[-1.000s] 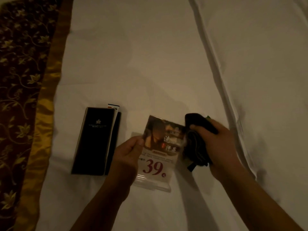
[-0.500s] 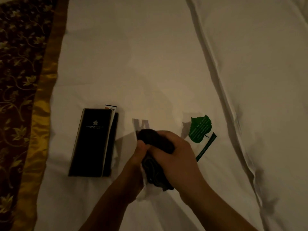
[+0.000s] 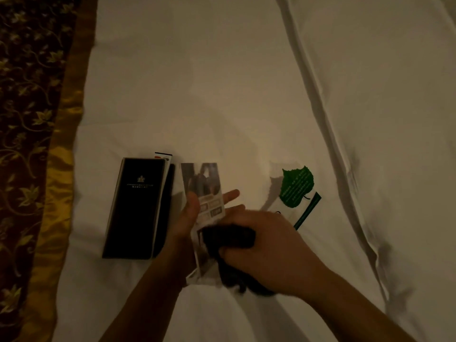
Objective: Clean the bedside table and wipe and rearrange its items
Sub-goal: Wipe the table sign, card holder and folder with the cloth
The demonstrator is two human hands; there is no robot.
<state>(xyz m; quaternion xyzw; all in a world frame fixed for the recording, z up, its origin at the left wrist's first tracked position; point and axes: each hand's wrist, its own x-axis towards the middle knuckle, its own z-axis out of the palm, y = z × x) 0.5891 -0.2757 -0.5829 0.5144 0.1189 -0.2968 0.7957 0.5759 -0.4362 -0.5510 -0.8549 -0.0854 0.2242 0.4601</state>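
One folder (image 3: 138, 208) lies on the sheet (image 3: 222, 95), at 9 o'clock from the left hand (image 3: 188, 215). The left hand grips the sign (image 3: 201, 181): thumb in front, fingers (image 3: 230, 195) behind. The right hand (image 3: 269, 245) clutches the cloth (image 3: 229, 239), pressed on the sign's lower half. The leaf card (image 3: 297, 186) lies at 1 o'clock from it.

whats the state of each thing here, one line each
sign, held tilted, cloth against its lower part
cloth, bunched up
left hand, pinches the sign's left edge
right hand, grips the cloth
folder, closed, flat on the sheet
leaf card, on the sheet, untouched
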